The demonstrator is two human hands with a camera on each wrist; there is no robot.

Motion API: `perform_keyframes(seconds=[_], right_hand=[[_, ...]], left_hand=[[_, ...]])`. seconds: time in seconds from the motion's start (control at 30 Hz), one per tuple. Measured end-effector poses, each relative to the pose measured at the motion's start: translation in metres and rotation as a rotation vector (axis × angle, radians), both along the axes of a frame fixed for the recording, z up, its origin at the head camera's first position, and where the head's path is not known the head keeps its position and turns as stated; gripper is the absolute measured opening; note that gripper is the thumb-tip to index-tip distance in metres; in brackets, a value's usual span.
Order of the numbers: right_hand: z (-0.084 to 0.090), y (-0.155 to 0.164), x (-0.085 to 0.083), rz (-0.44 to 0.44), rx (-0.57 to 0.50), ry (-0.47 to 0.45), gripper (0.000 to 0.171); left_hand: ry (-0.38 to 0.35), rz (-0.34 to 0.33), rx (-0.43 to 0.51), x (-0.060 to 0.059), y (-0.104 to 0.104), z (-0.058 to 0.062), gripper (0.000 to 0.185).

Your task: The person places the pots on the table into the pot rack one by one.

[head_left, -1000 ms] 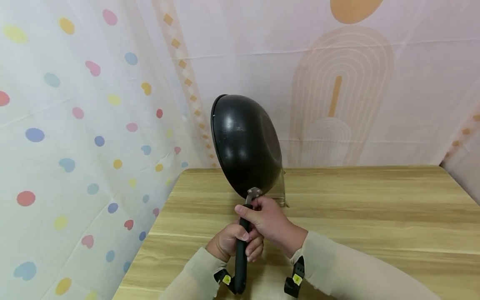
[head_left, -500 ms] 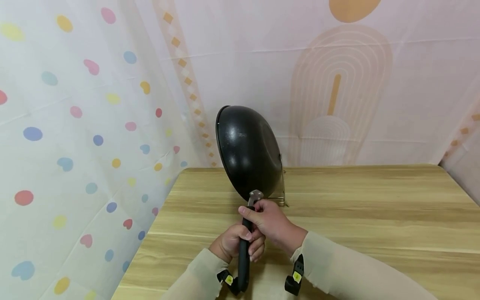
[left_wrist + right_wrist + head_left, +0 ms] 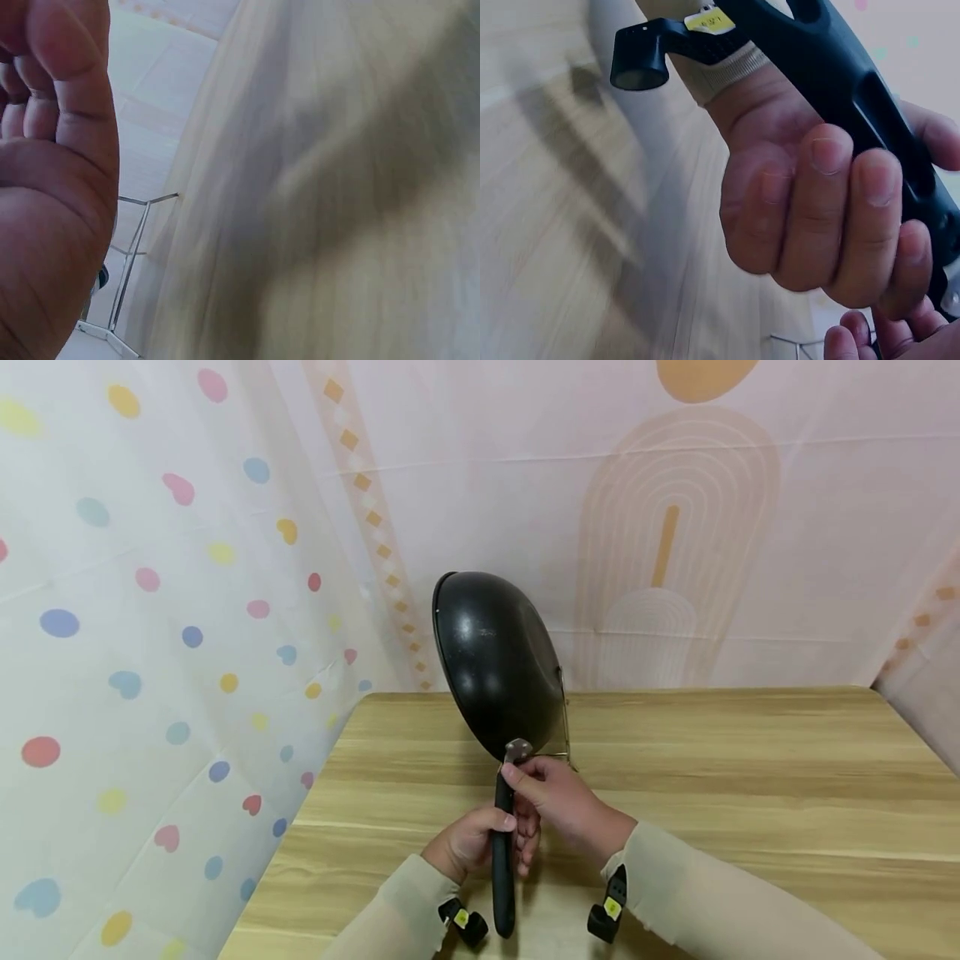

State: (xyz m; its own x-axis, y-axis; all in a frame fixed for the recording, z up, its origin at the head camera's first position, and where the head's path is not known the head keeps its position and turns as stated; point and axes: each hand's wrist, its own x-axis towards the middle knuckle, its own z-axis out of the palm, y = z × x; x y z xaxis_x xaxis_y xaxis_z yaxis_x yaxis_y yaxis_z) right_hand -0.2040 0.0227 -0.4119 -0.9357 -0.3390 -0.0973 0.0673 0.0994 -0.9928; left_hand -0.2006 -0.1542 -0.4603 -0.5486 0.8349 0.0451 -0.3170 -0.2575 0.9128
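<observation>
A black wok (image 3: 491,660) stands tilted on its side, its rounded underside facing right and its rim left. It leans against a thin wire rack (image 3: 566,718) on the table. The long black handle (image 3: 505,885) points toward me. My right hand (image 3: 576,803) pinches the handle's upper end, close to the metal bracket (image 3: 517,749). Lower down, my left hand (image 3: 474,842) has its thumb across the handle and its fingers behind it. In the right wrist view the left hand's fingers (image 3: 817,217) curl loosely by the handle. The wok's inside is hidden.
The wood-grain table (image 3: 750,793) reaches back to a patterned curtain (image 3: 750,527). Another curtain with coloured dots (image 3: 172,693) hangs along the left side. Black camera mounts (image 3: 607,914) are strapped at both wrists.
The wok came down slightly and to the right, then stayed against the rack. Its handle end swung right with both hands. The left hand's fingers have loosened and straightened somewhat.
</observation>
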Motion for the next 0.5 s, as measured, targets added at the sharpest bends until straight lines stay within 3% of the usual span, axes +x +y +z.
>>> perform_keyframes(seconds=[0.17,0.27,0.37,0.5], right_hand=[[0.001,0.016,-0.003,-0.010,0.021,-0.011,0.048],[0.001,0.032,-0.003,-0.020,0.061,0.012,0.049],[-0.001,0.055,-0.005,-0.042,0.149,0.091,0.048],[-0.005,0.094,-0.005,-0.058,0.280,0.195,0.052]], left_hand=[[-0.033,-0.047,0.094,-0.002,-0.004,-0.001,0.034],[-0.007,-0.041,0.110,-0.002,-0.011,-0.001,0.040],[0.089,0.018,0.067,-0.004,-0.022,-0.004,0.045],[0.237,0.177,-0.067,-0.004,-0.038,-0.003,0.055]])
